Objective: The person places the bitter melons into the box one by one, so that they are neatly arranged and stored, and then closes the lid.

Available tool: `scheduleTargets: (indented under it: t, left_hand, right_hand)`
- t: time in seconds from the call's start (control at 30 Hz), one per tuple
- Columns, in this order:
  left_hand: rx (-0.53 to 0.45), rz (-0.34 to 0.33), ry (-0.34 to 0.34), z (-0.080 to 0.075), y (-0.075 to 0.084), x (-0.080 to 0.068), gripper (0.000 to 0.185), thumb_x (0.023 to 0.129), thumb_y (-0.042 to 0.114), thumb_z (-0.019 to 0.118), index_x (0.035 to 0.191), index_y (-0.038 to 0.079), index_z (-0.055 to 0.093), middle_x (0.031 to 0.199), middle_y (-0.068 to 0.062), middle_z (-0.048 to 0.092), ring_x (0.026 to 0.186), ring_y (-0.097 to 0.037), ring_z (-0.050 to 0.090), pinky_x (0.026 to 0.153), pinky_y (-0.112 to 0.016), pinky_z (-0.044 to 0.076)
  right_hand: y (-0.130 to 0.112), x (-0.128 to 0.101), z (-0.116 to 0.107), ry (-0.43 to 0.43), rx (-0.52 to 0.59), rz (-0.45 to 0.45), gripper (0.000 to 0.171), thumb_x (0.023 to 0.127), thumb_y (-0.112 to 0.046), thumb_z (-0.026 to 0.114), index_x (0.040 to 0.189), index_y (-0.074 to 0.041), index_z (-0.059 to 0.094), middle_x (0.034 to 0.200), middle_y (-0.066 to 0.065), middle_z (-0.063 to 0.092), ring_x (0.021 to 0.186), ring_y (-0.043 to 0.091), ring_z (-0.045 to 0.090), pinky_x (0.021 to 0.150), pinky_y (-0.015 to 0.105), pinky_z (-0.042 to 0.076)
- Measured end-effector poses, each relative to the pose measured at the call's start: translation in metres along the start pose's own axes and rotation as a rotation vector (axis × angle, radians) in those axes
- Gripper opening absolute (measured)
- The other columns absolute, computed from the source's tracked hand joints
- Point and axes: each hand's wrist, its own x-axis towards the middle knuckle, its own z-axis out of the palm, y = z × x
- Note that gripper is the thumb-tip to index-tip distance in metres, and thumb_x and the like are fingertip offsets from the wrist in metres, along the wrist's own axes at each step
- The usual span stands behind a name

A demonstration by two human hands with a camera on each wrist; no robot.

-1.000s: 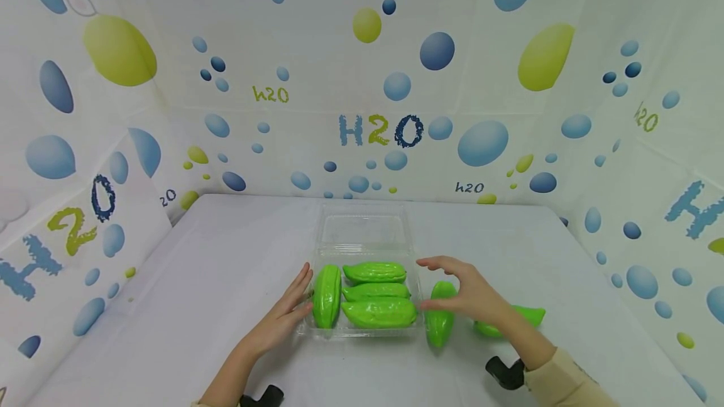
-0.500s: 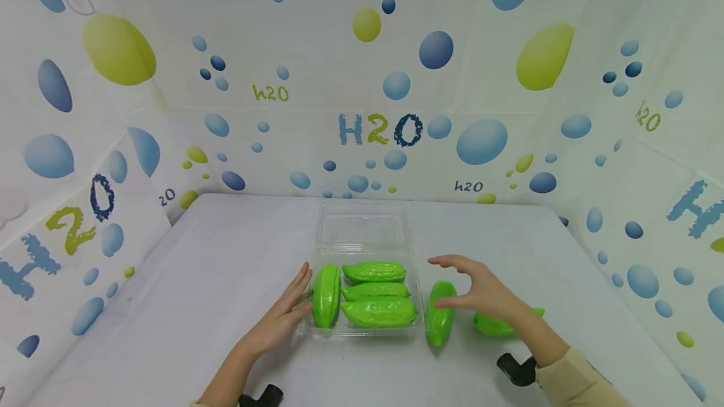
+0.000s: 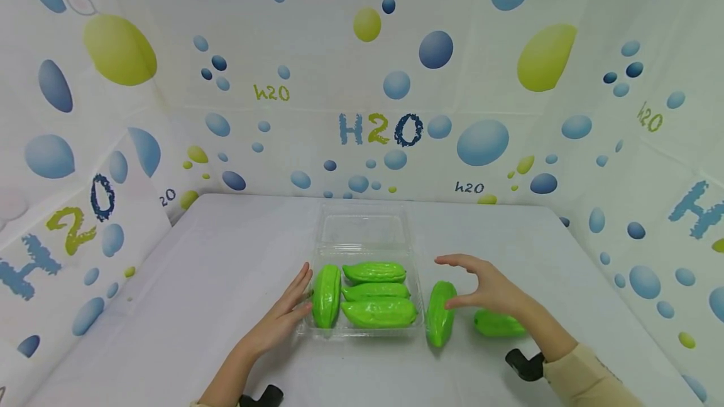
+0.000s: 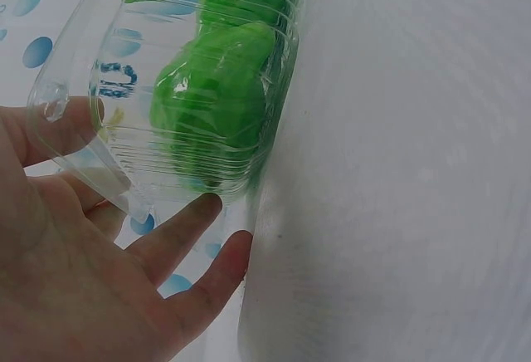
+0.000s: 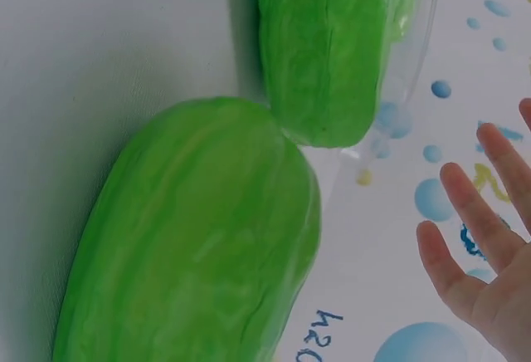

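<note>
A clear plastic clamshell box [image 3: 362,334] lies with its lid [image 3: 362,228] folded back. Several glossy green elongated fruits [image 3: 379,313] are in it, one upright in the picture at the left, the others crosswise. My left hand [image 3: 277,319] rests its straight fingers along the box's left wall [image 4: 124,154]. Just outside the box's right side lies another green fruit [image 3: 438,325]. My right hand [image 3: 489,284] hovers by it with thumb and fingers spread apart, holding nothing; the thumb overlaps the fruit in the head view.
One more green fruit [image 3: 498,324] lies farther right, partly behind my right forearm; it looms large in the right wrist view. White cloth covers the table [image 3: 243,231]. A printed curtain [image 3: 317,36] with bubbles and lettering surrounds the back and sides.
My right hand has drawn away from the box toward the right, its fingers still spread. My left hand, the box and the fruits have stayed in place.
</note>
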Motion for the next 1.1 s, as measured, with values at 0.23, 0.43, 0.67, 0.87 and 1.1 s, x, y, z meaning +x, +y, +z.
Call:
scheduleTargets:
  t: [0.23, 0.43, 0.67, 0.87, 1.1]
  left_hand:
    - [-0.002, 0.005, 0.001, 0.0, 0.003, -0.001, 0.06, 0.096, 0.018, 0.044, 0.146, 0.005, 0.013, 0.153, -0.007, -0.001, 0.131, -0.038, 0.027, 0.103, -0.06, 0.015]
    - [-0.009, 0.008, -0.002, 0.001, 0.005, -0.002, 0.06, 0.096, 0.018, 0.044, 0.146, 0.004, 0.013, 0.153, -0.007, 0.0, 0.13, -0.039, 0.028, 0.103, -0.06, 0.017]
    - [-0.019, 0.006, -0.006, 0.0, 0.006, -0.002, 0.06, 0.096, 0.019, 0.044, 0.146, 0.006, 0.014, 0.153, -0.006, 0.0, 0.131, -0.039, 0.027, 0.103, -0.06, 0.017]
    - [-0.014, 0.004, -0.003, 0.001, 0.005, -0.002, 0.06, 0.096, 0.02, 0.044, 0.147, 0.006, 0.013, 0.153, -0.006, 0.0, 0.132, -0.039, 0.024, 0.102, -0.061, 0.017]
    - [-0.006, -0.006, 0.009, 0.001, 0.004, -0.001, 0.06, 0.096, 0.02, 0.044, 0.147, 0.006, 0.013, 0.153, -0.006, 0.0, 0.131, -0.039, 0.026, 0.102, -0.061, 0.017]
  right_hand:
    - [0.006, 0.001, -0.004, -0.082, 0.025, 0.029, 0.069, 0.067, -0.035, 0.08, 0.126, -0.011, 0.053, 0.127, 0.004, 0.054, 0.119, 0.032, 0.043, 0.091, 0.061, 0.034]
    - [0.009, 0.002, -0.004, -0.123, 0.039, 0.051, 0.067, 0.067, -0.03, 0.081, 0.124, -0.007, 0.054, 0.126, 0.006, 0.054, 0.12, 0.034, 0.042, 0.091, 0.062, 0.033]
    - [0.014, 0.002, -0.002, -0.205, 0.052, 0.074, 0.065, 0.068, -0.028, 0.08, 0.123, -0.006, 0.055, 0.131, 0.013, 0.05, 0.122, 0.039, 0.038, 0.09, 0.066, 0.031]
    - [0.02, 0.003, 0.0, -0.268, 0.058, 0.129, 0.067, 0.065, -0.02, 0.082, 0.125, -0.008, 0.054, 0.135, 0.017, 0.044, 0.126, 0.041, 0.033, 0.094, 0.065, 0.028]
    - [0.027, 0.005, 0.002, -0.297, 0.055, 0.116, 0.068, 0.066, -0.017, 0.081, 0.126, -0.005, 0.053, 0.136, 0.02, 0.042, 0.126, 0.043, 0.031, 0.093, 0.065, 0.028]
